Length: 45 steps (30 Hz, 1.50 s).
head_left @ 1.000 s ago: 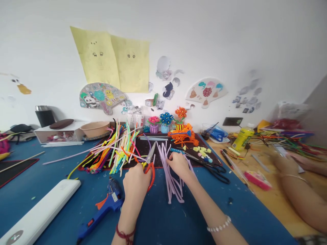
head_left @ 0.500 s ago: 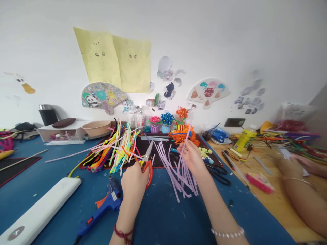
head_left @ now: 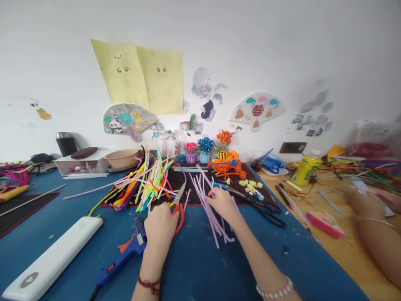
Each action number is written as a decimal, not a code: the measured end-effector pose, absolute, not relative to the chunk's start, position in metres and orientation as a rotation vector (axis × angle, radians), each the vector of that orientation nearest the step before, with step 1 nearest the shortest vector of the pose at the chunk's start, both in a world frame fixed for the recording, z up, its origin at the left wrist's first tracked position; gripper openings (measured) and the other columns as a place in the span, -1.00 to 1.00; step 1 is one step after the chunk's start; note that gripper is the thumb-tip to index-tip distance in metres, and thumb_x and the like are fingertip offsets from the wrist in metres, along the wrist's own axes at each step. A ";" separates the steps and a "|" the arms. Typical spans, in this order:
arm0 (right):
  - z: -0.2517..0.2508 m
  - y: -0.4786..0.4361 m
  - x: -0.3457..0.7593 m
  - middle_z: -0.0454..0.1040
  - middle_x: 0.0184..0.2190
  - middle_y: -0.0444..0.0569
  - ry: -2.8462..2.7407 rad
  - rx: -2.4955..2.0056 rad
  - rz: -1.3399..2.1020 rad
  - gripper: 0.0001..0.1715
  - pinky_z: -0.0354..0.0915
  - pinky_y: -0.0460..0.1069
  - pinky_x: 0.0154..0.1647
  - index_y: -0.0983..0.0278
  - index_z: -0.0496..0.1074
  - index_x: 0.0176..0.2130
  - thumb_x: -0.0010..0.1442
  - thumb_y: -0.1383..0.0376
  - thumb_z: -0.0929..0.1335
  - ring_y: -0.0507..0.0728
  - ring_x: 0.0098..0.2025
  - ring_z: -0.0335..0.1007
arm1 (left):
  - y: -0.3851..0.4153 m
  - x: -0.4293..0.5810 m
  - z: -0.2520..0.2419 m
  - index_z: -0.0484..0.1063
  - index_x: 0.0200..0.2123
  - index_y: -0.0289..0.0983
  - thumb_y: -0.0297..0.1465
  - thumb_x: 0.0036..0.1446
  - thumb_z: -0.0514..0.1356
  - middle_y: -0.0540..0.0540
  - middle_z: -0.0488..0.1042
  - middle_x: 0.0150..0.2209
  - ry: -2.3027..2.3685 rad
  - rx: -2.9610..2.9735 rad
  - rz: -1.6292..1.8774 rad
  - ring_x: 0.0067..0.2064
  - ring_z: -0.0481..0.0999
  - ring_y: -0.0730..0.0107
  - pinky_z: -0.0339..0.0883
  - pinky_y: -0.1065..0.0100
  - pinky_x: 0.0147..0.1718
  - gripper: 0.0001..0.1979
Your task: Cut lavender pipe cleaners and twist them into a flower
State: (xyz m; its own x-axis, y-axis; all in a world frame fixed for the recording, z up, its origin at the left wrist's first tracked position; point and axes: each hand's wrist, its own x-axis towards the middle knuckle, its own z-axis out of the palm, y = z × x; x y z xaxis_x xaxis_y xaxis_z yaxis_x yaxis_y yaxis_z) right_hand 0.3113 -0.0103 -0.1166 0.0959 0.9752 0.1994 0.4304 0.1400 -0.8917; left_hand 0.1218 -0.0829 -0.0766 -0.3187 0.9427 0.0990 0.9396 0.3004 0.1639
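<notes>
My left hand (head_left: 161,225) is closed round the orange-handled scissors (head_left: 181,194), whose blades point up and away from me. In my right hand (head_left: 223,205), pinched between the fingers, is a lilac pipe cleaner (head_left: 204,175) that slants up to the left. Beneath that hand a loose bunch of lilac pipe cleaners (head_left: 216,232) lies across the mat's near edge and the blue table. My right hand partly hides the bunch. A blue glue gun (head_left: 125,255) rests left of my left forearm.
A heap of coloured pipe cleaners (head_left: 153,179) lies beyond my left hand. Black-handled scissors (head_left: 266,211) are at the right. Small pipe-cleaner flower pots (head_left: 205,150) stand at the back. A white oblong device (head_left: 56,255) lies at left; another person's arm (head_left: 372,225) is at far right.
My right hand has moved down and to the left with the pipe cleaner, which now leans left. My left hand has shifted slightly left, still holding the scissors. The view has shifted slightly.
</notes>
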 end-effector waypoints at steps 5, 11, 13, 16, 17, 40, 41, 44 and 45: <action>-0.126 -0.009 0.308 0.41 -0.52 -0.03 -1.571 -1.669 0.552 -0.84 0.03 -0.06 -0.47 0.27 0.33 -0.44 -0.08 0.41 0.41 0.16 -0.41 0.35 | -0.083 0.122 -0.076 0.44 -0.37 -0.31 -0.17 0.10 0.00 -0.29 0.51 -0.33 2.518 1.813 0.295 -0.22 0.54 -0.07 0.29 0.21 -0.39 -0.65; -0.124 -0.012 0.312 0.45 -0.47 0.09 -1.623 -1.754 0.444 -0.85 0.04 -0.03 -0.44 0.29 0.33 -0.53 -0.05 0.48 0.37 0.22 -0.36 0.40 | -0.083 0.123 -0.077 0.46 -0.35 -0.30 -0.14 0.10 -0.01 -0.30 0.51 -0.35 2.498 1.824 0.316 -0.23 0.54 -0.09 0.31 0.20 -0.38 -0.61; -0.120 -0.013 0.312 0.43 -0.53 0.05 -1.627 -1.719 0.444 -0.80 0.05 -0.03 -0.44 0.28 0.31 -0.59 -0.02 0.47 0.35 0.20 -0.38 0.40 | -0.083 0.123 -0.076 0.47 -0.34 -0.29 -0.15 0.10 -0.01 -0.29 0.51 -0.34 2.495 1.821 0.323 -0.22 0.54 -0.09 0.31 0.18 -0.37 -0.62; -0.107 -0.014 0.316 0.41 -0.60 -0.03 -1.615 -1.620 0.472 -0.74 0.09 -0.05 -0.44 0.28 0.35 -0.57 0.13 0.35 0.30 0.13 -0.46 0.36 | -0.083 0.121 -0.074 0.48 -0.33 -0.30 -0.20 0.09 0.00 -0.30 0.52 -0.32 2.507 1.806 0.301 -0.21 0.54 -0.08 0.32 0.18 -0.35 -0.65; -0.102 -0.014 0.319 0.40 -0.61 -0.06 -1.597 -1.576 0.492 -0.70 0.10 -0.05 -0.45 0.28 0.37 -0.54 0.19 0.29 0.26 0.10 -0.50 0.34 | -0.084 0.120 -0.073 0.48 -0.32 -0.31 -0.22 0.08 0.01 -0.31 0.52 -0.31 2.512 1.802 0.284 -0.20 0.54 -0.07 0.32 0.18 -0.34 -0.66; -0.065 -0.052 0.309 0.06 -0.69 -0.31 -1.206 -0.477 1.620 -0.64 -0.26 -0.14 -0.71 0.26 0.29 -0.35 0.23 0.02 0.30 -0.12 -0.72 -0.21 | -0.083 0.155 -0.038 0.44 -0.17 -0.29 -0.18 0.21 0.05 -0.11 0.52 -0.38 1.826 2.034 1.011 -0.36 0.50 0.30 0.26 0.37 -0.35 -0.67; -0.065 -0.054 0.307 0.06 -0.69 -0.31 -1.248 -0.499 1.613 -0.63 -0.27 -0.14 -0.71 0.26 0.28 -0.35 0.23 0.01 0.29 -0.12 -0.72 -0.22 | -0.077 0.162 -0.035 0.44 -0.15 -0.29 -0.16 0.21 0.04 -0.07 0.51 -0.43 1.630 1.983 1.119 -0.41 0.48 0.35 0.25 0.41 -0.40 -0.65; -0.066 -0.057 0.307 0.05 -0.70 -0.31 -1.349 -0.573 1.622 -0.58 -0.29 -0.13 -0.71 0.26 0.26 -0.38 0.21 -0.04 0.29 -0.12 -0.71 -0.24 | -0.059 0.173 -0.031 0.47 -0.28 -0.32 -0.16 0.21 0.03 0.00 0.41 -0.57 1.385 1.889 1.332 -0.52 0.38 0.45 0.17 0.46 -0.50 -0.63; -0.067 -0.057 0.308 0.06 -0.70 -0.31 -1.377 -0.602 1.625 -0.56 -0.29 -0.13 -0.70 0.26 0.26 -0.38 0.20 -0.06 0.29 -0.11 -0.70 -0.23 | -0.054 0.174 -0.032 0.47 -0.36 -0.32 -0.17 0.21 0.03 0.03 0.36 -0.61 1.407 1.876 1.383 -0.56 0.32 0.48 0.13 0.46 -0.52 -0.63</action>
State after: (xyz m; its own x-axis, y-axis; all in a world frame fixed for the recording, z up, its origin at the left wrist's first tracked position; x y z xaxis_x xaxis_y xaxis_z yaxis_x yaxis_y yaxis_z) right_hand 0.3081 -0.0569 -0.0668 -0.4813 0.8582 0.1785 -0.3169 0.0195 -0.9483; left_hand 0.1744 -0.0544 -0.0320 -0.0048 0.8880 0.4597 0.4749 -0.4026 0.7826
